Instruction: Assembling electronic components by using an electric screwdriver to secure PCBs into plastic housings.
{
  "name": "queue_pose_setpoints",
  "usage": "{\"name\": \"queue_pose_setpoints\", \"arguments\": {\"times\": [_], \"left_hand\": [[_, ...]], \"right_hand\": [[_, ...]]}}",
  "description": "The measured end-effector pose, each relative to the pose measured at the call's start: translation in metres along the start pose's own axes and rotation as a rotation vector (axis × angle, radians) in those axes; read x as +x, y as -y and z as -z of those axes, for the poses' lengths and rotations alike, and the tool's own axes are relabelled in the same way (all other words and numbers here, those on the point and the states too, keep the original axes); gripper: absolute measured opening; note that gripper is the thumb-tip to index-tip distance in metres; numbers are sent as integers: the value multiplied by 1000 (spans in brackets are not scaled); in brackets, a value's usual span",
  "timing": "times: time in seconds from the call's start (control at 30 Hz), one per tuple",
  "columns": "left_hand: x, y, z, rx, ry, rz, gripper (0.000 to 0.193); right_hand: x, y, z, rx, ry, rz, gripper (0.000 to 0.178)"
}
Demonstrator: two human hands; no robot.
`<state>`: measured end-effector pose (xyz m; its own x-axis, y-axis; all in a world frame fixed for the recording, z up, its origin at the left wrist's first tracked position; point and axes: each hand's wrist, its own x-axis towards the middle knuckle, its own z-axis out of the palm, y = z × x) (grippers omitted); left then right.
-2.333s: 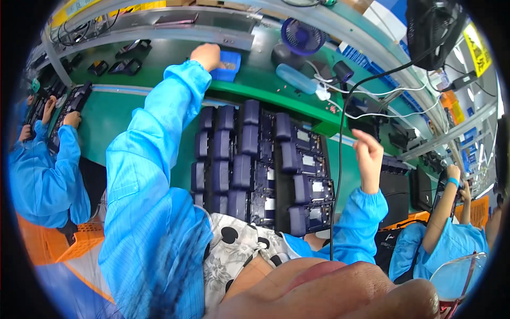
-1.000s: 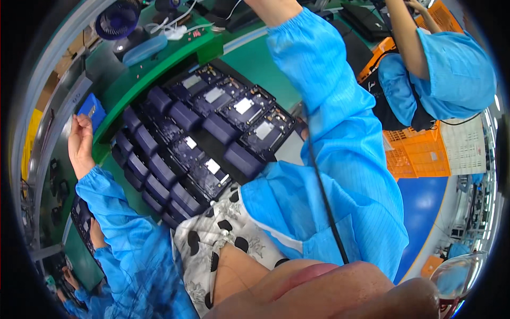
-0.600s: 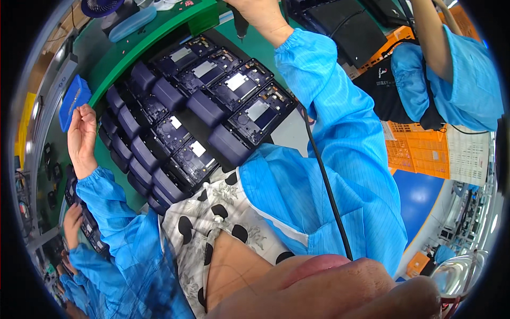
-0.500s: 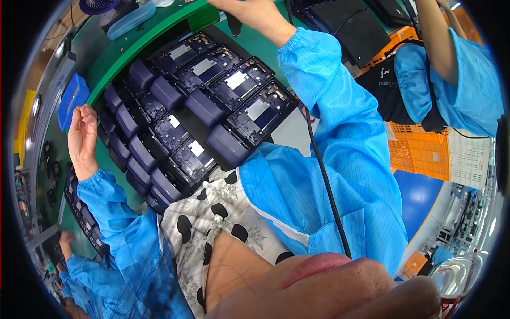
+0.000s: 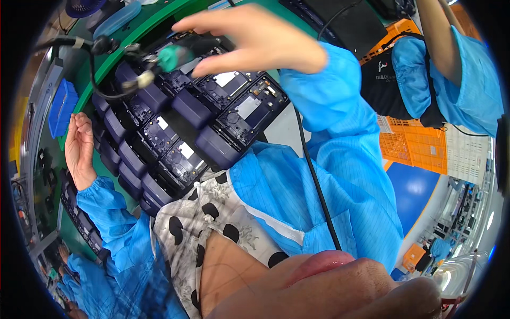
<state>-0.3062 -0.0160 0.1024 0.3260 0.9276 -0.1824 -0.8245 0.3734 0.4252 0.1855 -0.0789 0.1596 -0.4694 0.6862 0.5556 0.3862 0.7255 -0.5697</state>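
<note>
My left hand (image 5: pixel 81 151) is raised at the left beside a small blue bin (image 5: pixel 62 108), its fingers curled and pressed together; whether something tiny is pinched there is hidden. My right hand (image 5: pixel 255 42), smeared by motion, reaches in over the far rows with thumb and fingers spread apart. Just beyond its fingertips hangs a blurred tool-like thing with a green part (image 5: pixel 171 57), joined to a looping black cable (image 5: pixel 93 72). Below lie rows of dark purple plastic housings (image 5: pixel 218 146), several opened to show circuit parts and white labels (image 5: pixel 186 150).
A green bench rim (image 5: pixel 133 33) curves along the far side. A black cable (image 5: pixel 313 183) runs down across my right sleeve. At the right stand orange crates (image 5: pixel 419 141), near another person's blue sleeve (image 5: pixel 470 90). More housings (image 5: pixel 79 212) lie at far left.
My right hand has swept left and nearer from the far edge, its fingers spreading from a dark tool. The green-parted thing and looping cable have come into view. My left hand has barely moved.
</note>
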Motion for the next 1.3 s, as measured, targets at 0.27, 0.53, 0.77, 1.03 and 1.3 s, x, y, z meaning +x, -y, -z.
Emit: {"name": "queue_pose_setpoints", "arguments": {"times": [0.27,0.53,0.77,1.03,1.3], "left_hand": [[8,-21,6,11,51,0,16],[-31,-13,18,76,-184,-111,28],[-35,24,9,46,-59,-36,21],[-36,43,6,142,117,107,17],[-46,46,-3,143,85,26,15]], "right_hand": [[-171,-152,187,-936,-1164,-827,35],[-172,-196,165,-1020,-357,-1322,41],[-156,-162,136,-911,-1031,-573,27],[25,-65,-40,33,166,-154,65],[94,-64,-77,-59,399,4,40]]}}
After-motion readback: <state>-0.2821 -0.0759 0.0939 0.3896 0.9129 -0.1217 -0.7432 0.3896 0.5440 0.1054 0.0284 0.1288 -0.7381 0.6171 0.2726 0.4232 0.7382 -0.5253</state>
